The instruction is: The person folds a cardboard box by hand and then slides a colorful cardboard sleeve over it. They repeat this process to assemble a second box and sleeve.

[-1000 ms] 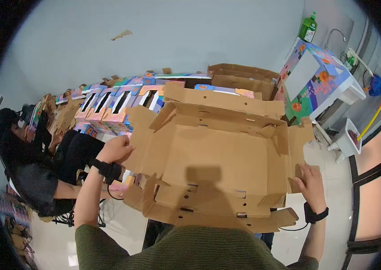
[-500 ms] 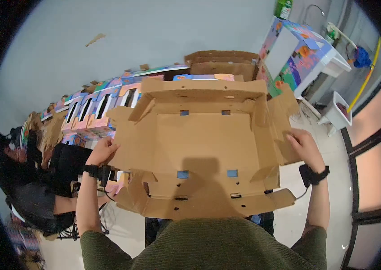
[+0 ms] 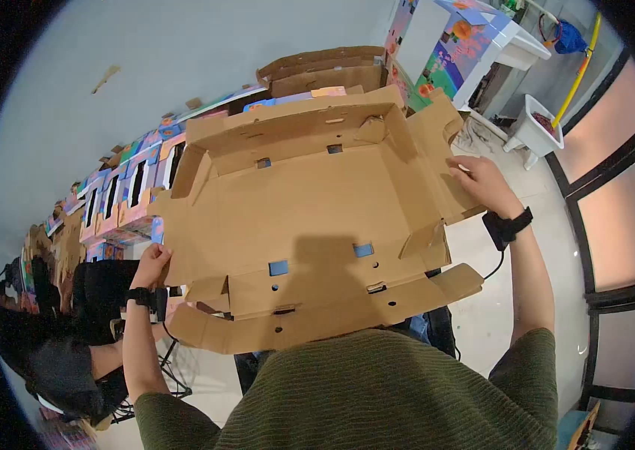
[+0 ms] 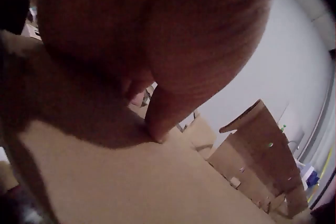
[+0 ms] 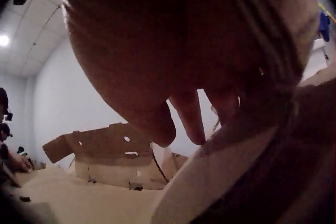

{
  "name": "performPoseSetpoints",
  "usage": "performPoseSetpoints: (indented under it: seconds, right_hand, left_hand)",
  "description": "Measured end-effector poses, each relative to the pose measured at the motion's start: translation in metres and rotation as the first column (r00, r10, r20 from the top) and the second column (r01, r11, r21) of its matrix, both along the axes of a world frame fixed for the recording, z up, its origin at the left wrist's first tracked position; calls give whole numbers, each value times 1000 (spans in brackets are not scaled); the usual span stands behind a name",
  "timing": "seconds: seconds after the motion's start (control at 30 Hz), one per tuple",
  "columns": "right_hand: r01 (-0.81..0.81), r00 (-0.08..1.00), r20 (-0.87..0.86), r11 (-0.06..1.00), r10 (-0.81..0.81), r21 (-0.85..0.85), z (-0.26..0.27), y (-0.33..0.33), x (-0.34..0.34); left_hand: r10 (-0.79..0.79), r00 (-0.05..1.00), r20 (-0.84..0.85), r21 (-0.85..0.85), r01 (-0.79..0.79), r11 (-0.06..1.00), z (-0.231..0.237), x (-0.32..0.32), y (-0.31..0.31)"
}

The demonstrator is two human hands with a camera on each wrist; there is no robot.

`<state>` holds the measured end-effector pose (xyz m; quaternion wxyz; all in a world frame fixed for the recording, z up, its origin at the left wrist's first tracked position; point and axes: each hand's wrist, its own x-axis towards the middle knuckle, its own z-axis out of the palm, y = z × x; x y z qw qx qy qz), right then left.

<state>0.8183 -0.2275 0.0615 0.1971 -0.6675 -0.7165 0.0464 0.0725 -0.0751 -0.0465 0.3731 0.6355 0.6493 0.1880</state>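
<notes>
Cardboard tray [image 3: 295,202], one, open, held before the torso [image 3: 355,397]. Left grip [image 3: 152,265], right grip [image 3: 486,184]: each pinching a side flap [image 3: 437,161]. Likely light; flaps bendable, easily creased; firmer hold probably nearer the side walls [image 3: 407,169].

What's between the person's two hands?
An open cardboard box fills the stretch from the left hand to the right hand, as the head view shows.

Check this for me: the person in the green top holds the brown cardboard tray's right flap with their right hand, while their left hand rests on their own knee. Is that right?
Not quite: the left hand is misplaced. The head view shows it gripping the left flap of the cardboard tray. The rest is right.
</notes>
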Motion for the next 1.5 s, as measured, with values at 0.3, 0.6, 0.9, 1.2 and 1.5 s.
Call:
performPoseSetpoints:
  seconds: [0.3, 0.6, 0.9, 1.2, 1.5]
  right_hand:
    - [-61, 998, -35, 998, 60, -31, -14, 19, 13]
    - [-144, 894, 423, 989, 145, -36, 46, -25, -65]
    - [-288, 891, 163, 804, 425, -520, -7, -98, -83]
    - [-267, 891, 158, 774, 425, -574, -42, -121, -65]
    - [-433, 866, 127, 851, 485, -295, 116, -25, -133]
  left_hand:
    - [-27, 990, -141, 136, 46, 990, 15, 13, -10]
    - [-467, 656, -593, 27, 596, 803, 146, 92, -62]
    - [-646, 408, -645, -164, 752, 639, 113, 133, -179]
    - [-690, 603, -402, -276, 638, 719, 62, 111, -211]
    - [-806, 257, -533, -284, 843, 457, 164, 175, -88]
